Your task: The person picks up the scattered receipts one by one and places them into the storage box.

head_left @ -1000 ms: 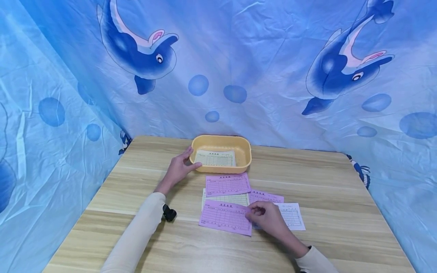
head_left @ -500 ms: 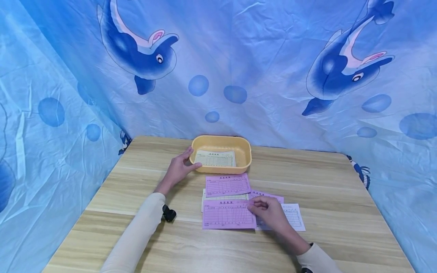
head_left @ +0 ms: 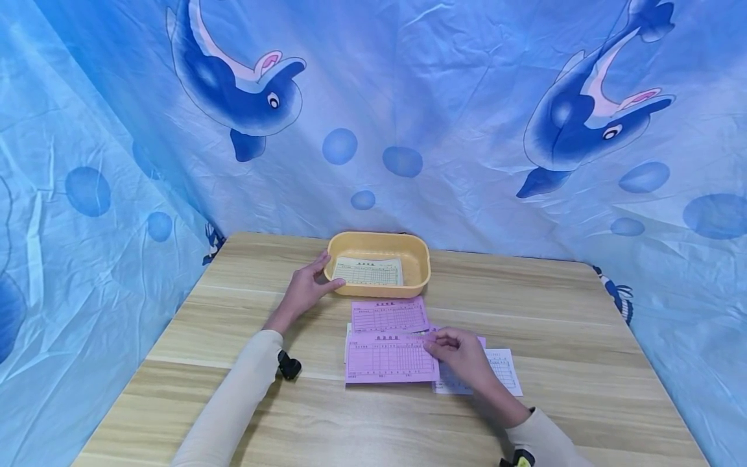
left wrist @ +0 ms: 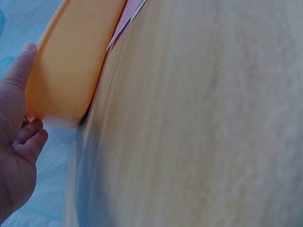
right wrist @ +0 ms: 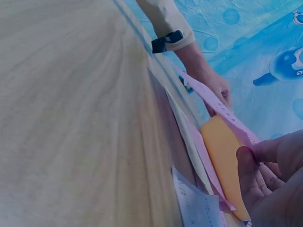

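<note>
A purple printed form slip [head_left: 391,359] is pinched at its right edge between the thumb and fingers of my right hand [head_left: 462,357]. In the right wrist view the slip [right wrist: 218,106] is raised above the other papers. My left hand [head_left: 306,288] grips the left end of a yellow plastic tray [head_left: 379,291], thumb at the front rim. Cream-coloured slips [head_left: 367,272] lie inside the tray. Below it on the table lies another purple slip [head_left: 390,314]. A white slip [head_left: 503,370] lies partly behind my right hand. A pale green slip is mostly hidden under the purple ones.
The wooden table [head_left: 583,363] ends at the back against a blue curtain [head_left: 443,117] printed with dolphins. The tray stands close to that back edge. A black strap [head_left: 288,365] is on the left wrist.
My right hand has lifted the purple slip and shifted it slightly up and right, levelling its tilt. The left hand and tray have stayed in place.
</note>
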The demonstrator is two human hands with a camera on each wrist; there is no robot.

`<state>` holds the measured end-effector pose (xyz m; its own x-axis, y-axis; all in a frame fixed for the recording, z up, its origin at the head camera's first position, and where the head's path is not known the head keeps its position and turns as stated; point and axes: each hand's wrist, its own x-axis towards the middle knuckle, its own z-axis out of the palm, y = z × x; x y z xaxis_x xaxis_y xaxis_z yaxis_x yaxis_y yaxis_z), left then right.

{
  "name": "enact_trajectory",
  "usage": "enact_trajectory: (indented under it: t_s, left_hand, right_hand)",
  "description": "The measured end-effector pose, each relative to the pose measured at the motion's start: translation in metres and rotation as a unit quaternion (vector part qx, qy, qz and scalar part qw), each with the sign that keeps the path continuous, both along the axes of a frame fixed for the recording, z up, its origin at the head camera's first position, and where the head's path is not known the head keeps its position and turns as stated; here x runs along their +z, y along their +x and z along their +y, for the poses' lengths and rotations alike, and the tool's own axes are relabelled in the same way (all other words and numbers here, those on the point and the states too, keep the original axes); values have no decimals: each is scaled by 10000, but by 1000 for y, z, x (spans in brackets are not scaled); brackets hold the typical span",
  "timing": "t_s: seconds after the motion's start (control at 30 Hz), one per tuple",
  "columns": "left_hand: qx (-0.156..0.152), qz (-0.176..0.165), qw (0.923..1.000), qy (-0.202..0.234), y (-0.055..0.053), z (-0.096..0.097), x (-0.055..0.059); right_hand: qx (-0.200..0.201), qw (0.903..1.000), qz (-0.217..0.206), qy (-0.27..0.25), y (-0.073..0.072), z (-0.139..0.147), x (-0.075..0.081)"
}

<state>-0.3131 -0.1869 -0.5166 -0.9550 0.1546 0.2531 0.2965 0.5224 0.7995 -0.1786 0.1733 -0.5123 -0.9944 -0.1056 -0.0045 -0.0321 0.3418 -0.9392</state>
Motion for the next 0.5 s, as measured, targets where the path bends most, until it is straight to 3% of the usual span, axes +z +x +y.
enact_trajectory:
  t_s: [0.5]
  left_hand:
    - [18,0,10000,2,0,0,0]
  right_hand:
    - [-144,9993,209,275,-23,0,21]
